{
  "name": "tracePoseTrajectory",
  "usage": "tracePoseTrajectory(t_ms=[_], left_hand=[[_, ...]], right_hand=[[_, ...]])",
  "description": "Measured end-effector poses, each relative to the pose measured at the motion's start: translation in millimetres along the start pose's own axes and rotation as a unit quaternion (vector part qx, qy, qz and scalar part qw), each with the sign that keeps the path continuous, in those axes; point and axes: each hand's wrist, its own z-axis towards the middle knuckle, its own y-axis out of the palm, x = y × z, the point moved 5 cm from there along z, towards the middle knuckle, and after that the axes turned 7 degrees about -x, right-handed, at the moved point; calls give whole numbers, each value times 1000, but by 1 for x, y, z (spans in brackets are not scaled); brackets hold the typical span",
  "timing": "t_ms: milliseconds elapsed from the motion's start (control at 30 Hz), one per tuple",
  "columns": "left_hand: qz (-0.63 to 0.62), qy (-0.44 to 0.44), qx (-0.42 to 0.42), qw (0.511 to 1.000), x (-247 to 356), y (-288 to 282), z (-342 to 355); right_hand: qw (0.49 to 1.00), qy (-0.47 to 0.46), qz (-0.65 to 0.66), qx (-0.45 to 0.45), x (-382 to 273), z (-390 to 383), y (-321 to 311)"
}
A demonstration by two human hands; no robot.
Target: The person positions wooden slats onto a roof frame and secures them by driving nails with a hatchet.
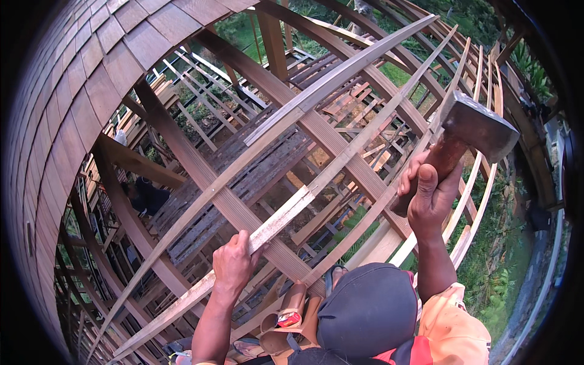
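Curved timber framing fills the view: shingle cladding [79,79] covers the upper left, and open rafters [201,170] crossed by thin battens reveal lower floors and green ground beneath.

Taking the pale batten [286,213] as landmark, and reading from left to right: the left hand [234,263] closes its grip around the batten's lower stretch, pressing it against the broad rafter it crosses. Right of the batten, the right hand [427,190] holds its grip closed on the wooden handle of a hammer [471,131], the steel head raised above the frame and clear of the wood.

For a sound strike, judged from this pose: the batten should stay flat on the rafter, the left fingers should sit well back from the strike point, and the hammer face should land square. No nail is visible at the crossing; whether one is set cannot be told.

Below the batten, a brown leather pouch [286,322] hangs at the waist; it contains a small red object, with its other contents hidden. A dark cap [368,310] sits to its right.
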Motion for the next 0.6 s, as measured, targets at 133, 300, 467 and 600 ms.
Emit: tracePoseTrajectory(t_ms=[133,300,467,600], left_hand=[[-7,12,4,1000,10,5,-2],[-78,-7,-90,993,-8,28,-6],[-328,-11,-348,878,-28,41,9],[-416,1,-391,821,-52,55,27]], right_hand=[[840,171,-328,-397,82,-56,18],[870,332,-232,-281,126,-108,4],[882,388,-132,-232,108,-109,23],[950,145,-211,-179,104,-126,20]])
